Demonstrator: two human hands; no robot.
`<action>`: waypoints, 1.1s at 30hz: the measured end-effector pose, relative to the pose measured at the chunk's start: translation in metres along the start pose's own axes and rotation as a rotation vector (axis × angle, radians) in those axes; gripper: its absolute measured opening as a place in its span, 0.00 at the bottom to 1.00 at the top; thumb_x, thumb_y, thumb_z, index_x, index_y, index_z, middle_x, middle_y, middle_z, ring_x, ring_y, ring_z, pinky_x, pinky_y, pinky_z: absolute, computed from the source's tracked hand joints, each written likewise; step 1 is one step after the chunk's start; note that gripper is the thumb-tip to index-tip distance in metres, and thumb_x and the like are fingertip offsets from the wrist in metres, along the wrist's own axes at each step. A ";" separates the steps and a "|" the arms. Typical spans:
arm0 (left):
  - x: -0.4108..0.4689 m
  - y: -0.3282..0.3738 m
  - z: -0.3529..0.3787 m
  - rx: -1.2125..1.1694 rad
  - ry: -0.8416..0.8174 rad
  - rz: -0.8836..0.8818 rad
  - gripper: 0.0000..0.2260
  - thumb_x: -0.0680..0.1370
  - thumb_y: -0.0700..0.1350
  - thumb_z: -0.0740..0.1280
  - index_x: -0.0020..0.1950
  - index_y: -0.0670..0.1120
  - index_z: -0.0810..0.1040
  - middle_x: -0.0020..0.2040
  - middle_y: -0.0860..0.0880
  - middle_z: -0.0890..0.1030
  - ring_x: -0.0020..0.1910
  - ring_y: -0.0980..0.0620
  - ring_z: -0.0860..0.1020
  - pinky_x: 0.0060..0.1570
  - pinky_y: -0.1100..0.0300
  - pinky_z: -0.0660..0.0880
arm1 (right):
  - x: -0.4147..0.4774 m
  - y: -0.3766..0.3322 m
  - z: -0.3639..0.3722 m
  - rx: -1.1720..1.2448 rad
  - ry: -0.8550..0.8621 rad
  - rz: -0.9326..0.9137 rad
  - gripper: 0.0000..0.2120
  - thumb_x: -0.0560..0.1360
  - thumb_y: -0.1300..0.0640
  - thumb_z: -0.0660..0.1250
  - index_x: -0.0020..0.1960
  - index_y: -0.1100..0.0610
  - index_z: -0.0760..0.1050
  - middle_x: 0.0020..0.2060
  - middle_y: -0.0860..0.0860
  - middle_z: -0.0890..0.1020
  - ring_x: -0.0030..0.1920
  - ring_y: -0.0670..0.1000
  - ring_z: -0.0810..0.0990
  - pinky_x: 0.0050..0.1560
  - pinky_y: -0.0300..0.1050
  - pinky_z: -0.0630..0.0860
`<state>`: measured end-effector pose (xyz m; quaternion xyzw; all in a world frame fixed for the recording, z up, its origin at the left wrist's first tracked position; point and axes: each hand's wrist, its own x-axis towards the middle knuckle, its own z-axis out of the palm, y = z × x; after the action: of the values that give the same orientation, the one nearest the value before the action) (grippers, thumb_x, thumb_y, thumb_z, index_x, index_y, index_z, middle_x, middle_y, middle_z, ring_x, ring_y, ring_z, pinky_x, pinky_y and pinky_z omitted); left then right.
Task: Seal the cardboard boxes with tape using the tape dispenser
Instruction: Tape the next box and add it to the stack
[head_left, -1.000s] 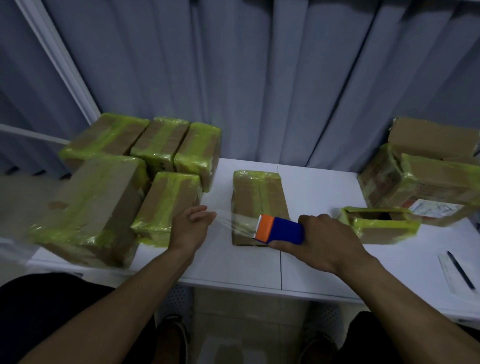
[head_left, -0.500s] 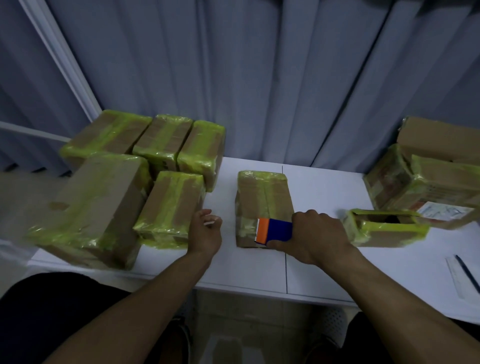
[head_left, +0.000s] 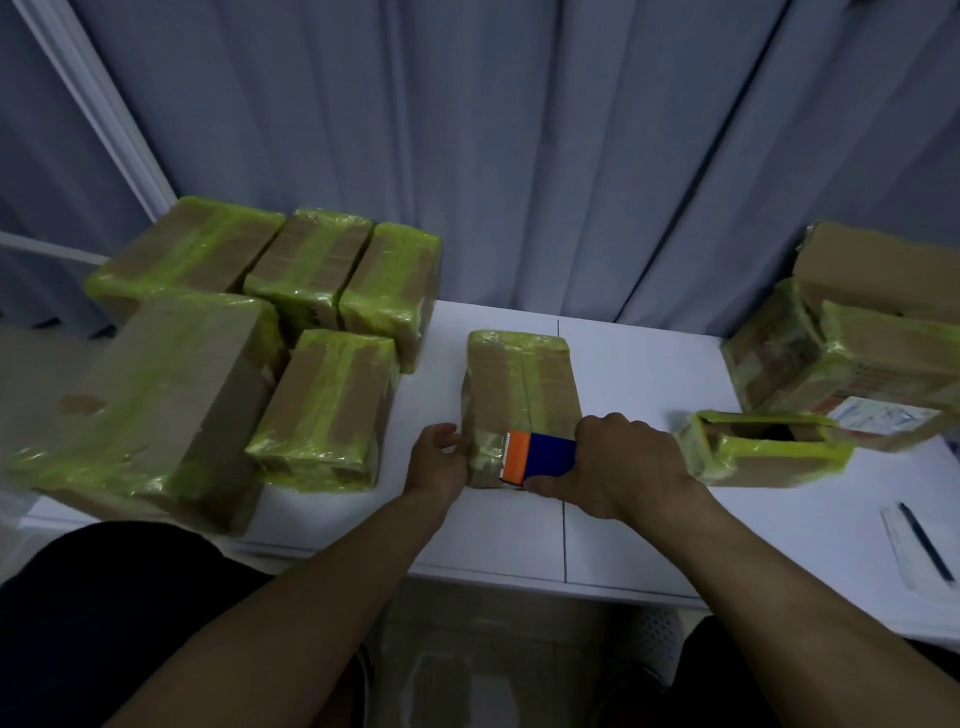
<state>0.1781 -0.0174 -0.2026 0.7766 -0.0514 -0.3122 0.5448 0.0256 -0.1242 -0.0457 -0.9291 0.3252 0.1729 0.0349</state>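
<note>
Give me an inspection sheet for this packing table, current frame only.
Surface: white table, seam down the middle.
Job's things: cardboard box at centre, tape across its near end; orange-and-blue tape dispenser on it; five taped boxes at left; stacked boxes at right; open-topped box in front of them.
Clutter: pen on paper, right edge.
Grippers: left hand at the box's left side by the tape, pinch unclear; right hand grips the tape dispenser.
Cables: nothing seen.
Surroundings: grey curtain behind.
</note>
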 end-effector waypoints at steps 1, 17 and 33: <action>0.002 -0.001 -0.001 0.005 -0.004 -0.020 0.22 0.78 0.45 0.71 0.71 0.44 0.71 0.64 0.47 0.74 0.59 0.50 0.74 0.50 0.68 0.74 | 0.000 0.001 0.000 0.004 0.004 0.003 0.37 0.68 0.21 0.64 0.59 0.52 0.72 0.44 0.47 0.74 0.42 0.48 0.76 0.44 0.43 0.73; -0.021 0.004 -0.030 0.245 -0.160 0.597 0.11 0.82 0.43 0.64 0.65 0.49 0.77 0.61 0.53 0.80 0.52 0.62 0.81 0.51 0.62 0.80 | -0.002 0.005 0.003 0.037 0.016 0.013 0.36 0.66 0.21 0.65 0.55 0.51 0.70 0.45 0.47 0.76 0.42 0.49 0.77 0.44 0.43 0.75; 0.016 0.010 -0.040 0.754 -0.171 1.224 0.16 0.80 0.58 0.62 0.60 0.53 0.83 0.62 0.54 0.81 0.64 0.53 0.76 0.58 0.56 0.78 | -0.007 0.008 0.011 0.059 0.069 0.006 0.35 0.69 0.23 0.65 0.60 0.51 0.73 0.51 0.49 0.81 0.49 0.50 0.82 0.44 0.43 0.73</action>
<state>0.2149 0.0042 -0.1925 0.7165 -0.6238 0.0282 0.3110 0.0124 -0.1243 -0.0534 -0.9321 0.3337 0.1312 0.0505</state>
